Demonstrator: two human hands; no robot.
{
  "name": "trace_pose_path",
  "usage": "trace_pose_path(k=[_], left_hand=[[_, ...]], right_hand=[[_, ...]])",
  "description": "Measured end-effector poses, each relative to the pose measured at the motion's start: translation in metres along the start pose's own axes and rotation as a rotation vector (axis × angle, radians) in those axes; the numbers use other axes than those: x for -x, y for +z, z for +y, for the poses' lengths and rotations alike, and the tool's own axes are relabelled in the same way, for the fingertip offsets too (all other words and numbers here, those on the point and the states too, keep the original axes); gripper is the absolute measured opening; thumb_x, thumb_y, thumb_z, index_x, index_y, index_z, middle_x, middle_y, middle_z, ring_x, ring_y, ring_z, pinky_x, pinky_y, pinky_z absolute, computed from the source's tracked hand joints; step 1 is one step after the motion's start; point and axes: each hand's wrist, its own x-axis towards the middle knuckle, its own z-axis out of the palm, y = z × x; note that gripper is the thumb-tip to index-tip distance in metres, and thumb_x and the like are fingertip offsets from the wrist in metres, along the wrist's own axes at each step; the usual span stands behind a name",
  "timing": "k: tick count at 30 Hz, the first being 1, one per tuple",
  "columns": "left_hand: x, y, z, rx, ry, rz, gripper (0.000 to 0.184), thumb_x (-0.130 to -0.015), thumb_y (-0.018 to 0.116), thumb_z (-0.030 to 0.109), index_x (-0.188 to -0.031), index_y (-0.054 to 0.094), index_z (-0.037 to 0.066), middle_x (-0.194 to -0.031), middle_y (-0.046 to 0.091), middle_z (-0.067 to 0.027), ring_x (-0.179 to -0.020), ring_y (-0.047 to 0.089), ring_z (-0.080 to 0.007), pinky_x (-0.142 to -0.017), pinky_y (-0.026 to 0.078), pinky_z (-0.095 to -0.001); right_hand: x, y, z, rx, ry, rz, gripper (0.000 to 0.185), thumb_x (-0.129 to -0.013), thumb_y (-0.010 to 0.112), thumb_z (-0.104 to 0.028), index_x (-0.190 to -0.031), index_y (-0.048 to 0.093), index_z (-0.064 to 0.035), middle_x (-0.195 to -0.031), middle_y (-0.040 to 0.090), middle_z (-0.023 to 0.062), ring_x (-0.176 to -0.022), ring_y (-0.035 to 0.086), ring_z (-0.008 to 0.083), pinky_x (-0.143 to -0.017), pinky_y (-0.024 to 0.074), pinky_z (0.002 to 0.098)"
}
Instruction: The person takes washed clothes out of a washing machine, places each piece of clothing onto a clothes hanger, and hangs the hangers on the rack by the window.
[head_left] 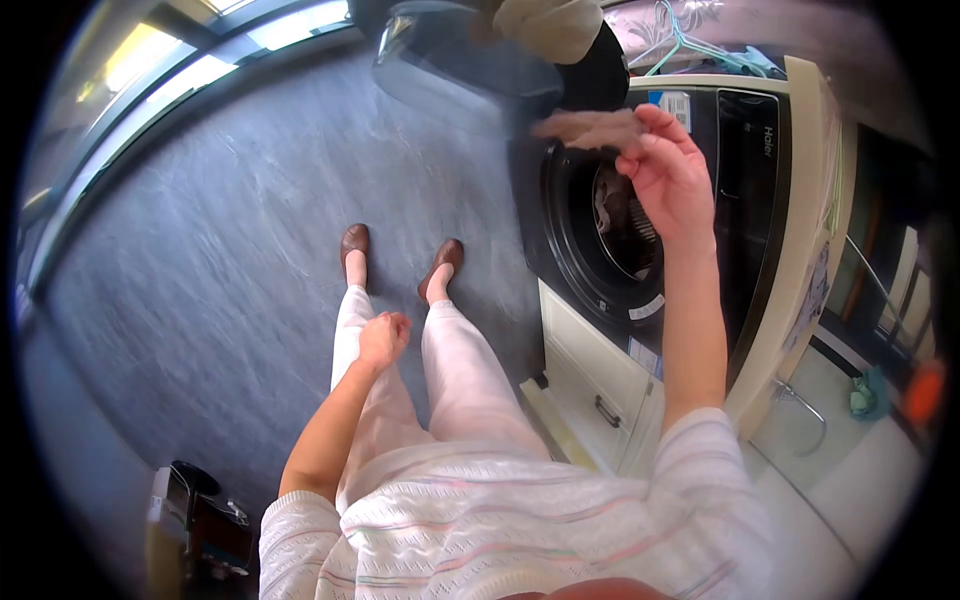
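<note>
My right hand (672,170) is raised in front of a black front-loading washing machine (735,230), its fingers pinched on a thin pinkish-brown cloth (592,130). The cloth stretches to the left and is blurred, so its exact kind is unclear. Just below it is the round opening (572,215) of the washer, with some dark and pale laundry (622,215) in the drum. My left hand (383,340) hangs in front of my thighs, fingers curled into a loose fist, touching nothing visible.
A clear bowl-shaped door (460,65) juts out at the top, with beige fabric (550,28) by it. Turquoise hangers (680,45) lie above the washer. A white cabinet (590,375) stands below. On the right is a white sink (800,430) with a curved faucet (820,420).
</note>
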Motion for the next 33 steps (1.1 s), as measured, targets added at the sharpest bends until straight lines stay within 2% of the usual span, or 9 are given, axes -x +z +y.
trace_pose_path(k=[8, 11, 14, 15, 18, 19, 23, 30, 33], left_hand=[[0.005, -0.021, -0.003, -0.005, -0.025, 0.002, 0.017, -0.071, 0.053, 0.015, -0.082, 0.065, 0.011, -0.082, 0.06, -0.0134, -0.077, 0.059, -0.031, -0.071, 0.047, -0.0393], [0.007, -0.021, -0.008, -0.06, -0.049, -0.015, 0.017, -0.071, 0.053, 0.014, -0.082, 0.065, 0.011, -0.082, 0.061, -0.0133, -0.076, 0.059, -0.0305, -0.071, 0.047, -0.0391], [0.008, -0.02, -0.012, -0.043, -0.006, 0.019, 0.018, -0.069, 0.051, 0.011, -0.08, 0.064, 0.007, -0.08, 0.06, -0.0141, -0.072, 0.059, -0.0298, -0.068, 0.046, -0.0387], [0.007, -0.02, -0.013, -0.049, -0.005, 0.016, 0.017, -0.069, 0.052, 0.012, -0.08, 0.064, 0.008, -0.08, 0.06, -0.0139, -0.073, 0.059, -0.0299, -0.069, 0.047, -0.0388], [0.001, -0.021, -0.017, -0.053, -0.01, -0.003, 0.016, -0.07, 0.053, 0.012, -0.08, 0.065, 0.01, -0.08, 0.061, -0.0134, -0.075, 0.059, -0.03, -0.069, 0.047, -0.0387], [-0.003, -0.021, -0.018, -0.047, -0.02, -0.023, 0.016, -0.07, 0.053, 0.012, -0.08, 0.065, 0.01, -0.079, 0.061, -0.0132, -0.074, 0.059, -0.0299, -0.068, 0.048, -0.0386], [-0.009, -0.01, -0.025, -0.045, 0.049, -0.039, 0.015, -0.07, 0.052, 0.011, -0.079, 0.064, 0.009, -0.076, 0.061, -0.0126, -0.073, 0.059, -0.0296, -0.067, 0.048, -0.0384], [-0.027, 0.061, -0.018, -0.002, 0.021, -0.094, 0.014, -0.07, 0.052, 0.01, -0.079, 0.063, 0.009, -0.076, 0.06, -0.0124, -0.071, 0.059, -0.0295, -0.067, 0.047, -0.0386], [-0.024, 0.109, -0.017, 0.035, -0.015, -0.173, 0.015, -0.07, 0.052, 0.01, -0.08, 0.063, 0.008, -0.075, 0.06, -0.0118, -0.071, 0.058, -0.0291, -0.067, 0.047, -0.0381]], right_hand=[[-0.105, 0.004, -0.043, -0.112, -0.07, -0.17, 0.024, -0.082, 0.048, -0.002, -0.107, 0.048, -0.0004, -0.085, 0.058, 0.0097, -0.082, 0.06, 0.02, -0.068, 0.0505, 0.031], [-0.14, 0.01, -0.048, -0.133, -0.123, -0.007, 0.021, -0.081, 0.056, -0.01, -0.1, 0.052, -0.0035, -0.086, 0.06, 0.0067, -0.076, 0.059, 0.0158, -0.064, 0.0498, 0.0274], [-0.14, 0.038, -0.05, -0.118, -0.12, 0.172, 0.016, -0.08, 0.053, -0.004, -0.097, 0.053, -0.0057, -0.084, 0.06, 0.0078, -0.074, 0.06, 0.0197, -0.062, 0.0501, 0.0302], [-0.153, 0.006, -0.047, -0.013, -0.105, 0.007, 0.033, -0.083, 0.049, -0.004, -0.115, 0.041, -0.003, -0.103, 0.054, 0.0167, -0.1, 0.055, 0.0267, -0.076, 0.0494, 0.0329], [-0.119, -0.002, -0.03, 0.022, -0.186, 0.145, 0.025, -0.083, 0.048, -0.003, -0.108, 0.046, -0.0028, -0.089, 0.058, 0.011, -0.088, 0.06, 0.0248, -0.069, 0.0508, 0.0335], [-0.102, -0.011, -0.02, 0.022, -0.164, 0.169, 0.027, -0.083, 0.049, -0.005, -0.109, 0.045, -0.005, -0.094, 0.058, 0.0125, -0.091, 0.059, 0.0277, -0.068, 0.0509, 0.0345], [-0.018, -0.062, 0.065, 0.119, 0.209, 0.321, 0.027, -0.083, 0.052, -0.009, -0.109, 0.05, -0.0028, -0.099, 0.059, 0.0101, -0.082, 0.061, 0.0207, -0.062, 0.0484, 0.029], [0.041, -0.239, 0.213, 0.568, 0.63, 0.843, 0.032, -0.079, 0.056, -0.013, -0.111, 0.052, -0.0094, -0.091, 0.058, 0.0026, -0.074, 0.058, 0.0129, -0.055, 0.0453, 0.0281], [0.024, -0.306, 0.237, 0.599, 0.549, 0.936, 0.033, -0.075, 0.058, -0.01, -0.107, 0.054, -0.0114, -0.074, 0.054, -0.0004, -0.057, 0.049, 0.0101, -0.043, 0.0378, 0.0268]])
